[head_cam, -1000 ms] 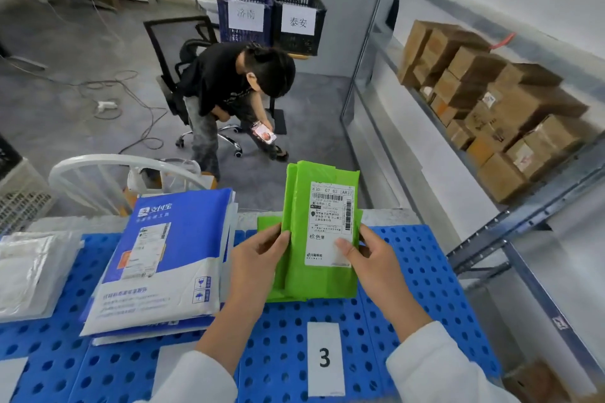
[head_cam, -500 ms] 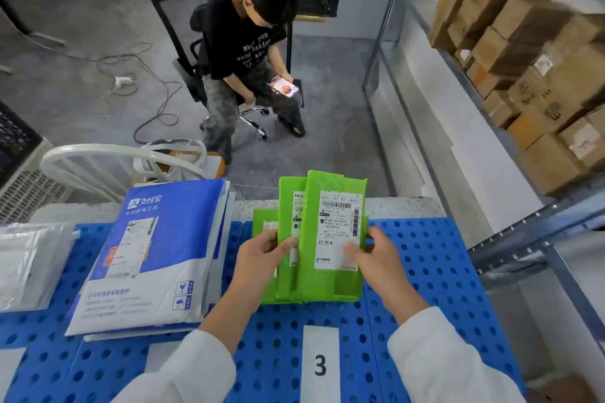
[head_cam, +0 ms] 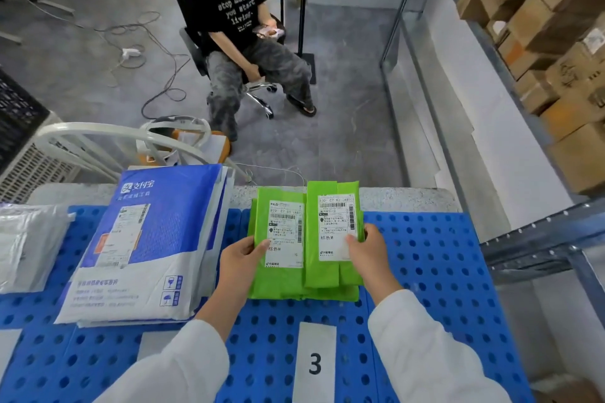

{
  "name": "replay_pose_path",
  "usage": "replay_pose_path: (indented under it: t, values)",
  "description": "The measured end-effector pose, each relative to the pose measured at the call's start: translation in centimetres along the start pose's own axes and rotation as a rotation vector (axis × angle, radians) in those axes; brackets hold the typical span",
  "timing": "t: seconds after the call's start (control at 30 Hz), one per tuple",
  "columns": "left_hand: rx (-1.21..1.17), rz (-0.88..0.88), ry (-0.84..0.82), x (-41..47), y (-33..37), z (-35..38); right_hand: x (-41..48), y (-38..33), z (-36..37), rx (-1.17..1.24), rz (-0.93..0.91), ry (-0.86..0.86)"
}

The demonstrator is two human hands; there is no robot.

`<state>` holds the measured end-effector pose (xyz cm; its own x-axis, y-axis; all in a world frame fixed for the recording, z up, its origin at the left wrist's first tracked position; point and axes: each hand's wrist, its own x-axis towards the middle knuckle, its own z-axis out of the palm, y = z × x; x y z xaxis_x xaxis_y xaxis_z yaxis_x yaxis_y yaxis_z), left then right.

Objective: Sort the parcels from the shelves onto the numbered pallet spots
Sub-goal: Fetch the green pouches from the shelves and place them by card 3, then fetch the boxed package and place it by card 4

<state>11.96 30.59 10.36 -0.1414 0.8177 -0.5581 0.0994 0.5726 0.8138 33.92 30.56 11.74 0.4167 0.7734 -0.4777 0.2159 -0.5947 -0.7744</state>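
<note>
Two green parcels with white address labels lie side by side on the blue perforated pallet point(head_cam: 425, 265), above the white tag marked 3 point(head_cam: 315, 363). My left hand point(head_cam: 240, 255) pinches the left green parcel point(head_cam: 281, 268) at its label's lower left corner. My right hand point(head_cam: 368, 247) grips the right green parcel point(head_cam: 330, 232) at its right edge, thumb on the label. More green wrapping shows beneath both. A stack of blue and white mailers point(head_cam: 147, 239) lies on the spot to the left.
A clear plastic bag point(head_cam: 26, 245) lies at the pallet's far left. Brown cartons point(head_cam: 556, 42) fill the metal shelf on the right. A person sits on an office chair point(head_cam: 248, 52) beyond the pallet. Cables point(head_cam: 147, 52) cross the grey floor. A white frame point(head_cam: 108, 141) stands behind the mailers.
The green parcels, held upright and overlapping before, now lie flat and spread side by side on the pallet. My view has tilted downward.
</note>
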Motion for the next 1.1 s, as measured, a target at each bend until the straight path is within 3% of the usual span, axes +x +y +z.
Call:
replay_pose_path:
  t: [0.23,0.4,0.57,0.77,0.87,0.97,1.1]
  values:
    - [0.119,0.057,0.056,0.9,-0.3,-0.9,0.6,2.3,0.1,-0.099,-0.001,0.024]
    - [0.263,0.168,0.075,1.4,-0.7,-0.7,1.0,3.9,1.1,-0.367,-0.003,0.061]
    - [0.463,0.218,0.061,2.6,-1.6,-1.0,0.5,4.2,1.6,-0.292,-0.025,-0.017]
    - [0.502,0.186,-0.084,1.9,-1.1,-1.4,-0.4,4.2,1.1,-0.290,-0.027,-0.041]
    - [0.567,0.204,-0.067,1.0,-0.5,-2.0,-2.0,3.5,0.5,-0.342,-0.047,-0.009]
    - [0.602,0.317,-0.046,-0.6,1.0,-2.2,-3.6,2.4,-0.4,-0.429,-0.136,0.067]
    - [0.763,0.573,-0.145,-3.5,3.4,-1.1,-6.9,0.6,-2.1,-0.514,-0.349,0.110]
